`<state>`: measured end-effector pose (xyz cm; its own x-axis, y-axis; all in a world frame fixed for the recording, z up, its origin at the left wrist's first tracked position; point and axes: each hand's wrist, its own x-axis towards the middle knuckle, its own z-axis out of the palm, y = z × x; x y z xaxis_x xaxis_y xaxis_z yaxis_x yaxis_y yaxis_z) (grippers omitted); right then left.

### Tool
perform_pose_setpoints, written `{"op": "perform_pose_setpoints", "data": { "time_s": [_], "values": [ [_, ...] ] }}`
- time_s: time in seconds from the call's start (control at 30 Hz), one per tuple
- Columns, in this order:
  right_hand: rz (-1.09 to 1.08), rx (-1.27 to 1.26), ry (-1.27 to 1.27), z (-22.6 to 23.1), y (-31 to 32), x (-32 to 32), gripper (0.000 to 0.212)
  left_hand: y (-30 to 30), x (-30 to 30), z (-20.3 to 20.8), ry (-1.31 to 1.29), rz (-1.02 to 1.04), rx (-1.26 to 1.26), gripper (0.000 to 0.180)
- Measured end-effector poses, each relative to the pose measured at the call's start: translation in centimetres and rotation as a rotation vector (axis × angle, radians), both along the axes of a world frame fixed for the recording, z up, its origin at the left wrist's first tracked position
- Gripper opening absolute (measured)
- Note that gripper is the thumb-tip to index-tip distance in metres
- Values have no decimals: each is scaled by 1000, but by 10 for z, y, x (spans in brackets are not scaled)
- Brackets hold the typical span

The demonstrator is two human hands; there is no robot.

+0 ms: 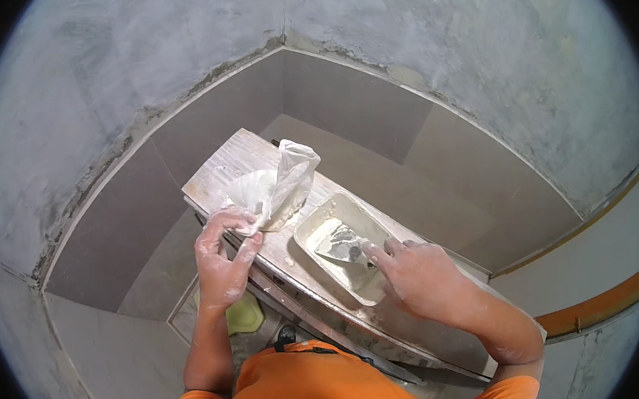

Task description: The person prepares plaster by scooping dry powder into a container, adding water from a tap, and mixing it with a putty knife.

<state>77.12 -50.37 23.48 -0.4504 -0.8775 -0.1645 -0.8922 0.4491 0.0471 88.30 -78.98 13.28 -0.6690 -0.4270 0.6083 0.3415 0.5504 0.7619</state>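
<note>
So, head view: left hand (221, 256) pinches the lower edge of a white plastic bag (280, 185), fingers closed on it; bag stands just above the hand on a plank (222, 167). Right hand (419, 277) grips a putty knife (342, 249), blade lying in a white tray (316, 229) just left of it. Green sponge (246, 313) sits below the left wrist. Grey tiles (356, 106) beyond.

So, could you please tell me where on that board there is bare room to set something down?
The board is bare at its far end beyond the plastic bag, and along the near strip below the tray. The middle is crowded: the left hand holds the bag, the right hand works a putty knife in the tray.
</note>
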Motion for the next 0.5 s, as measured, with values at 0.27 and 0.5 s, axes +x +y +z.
{"op": "perform_pose_setpoints", "data": {
  "time_s": [0.27,0.5],
  "values": [
    [-11,-269,-96,20,12,-8,38,-24,12,9,171,77,511,18],
    [67,-548,-339,54,-1,-24,38,-47,-12,23,144,221,409,28]
  ]
}}
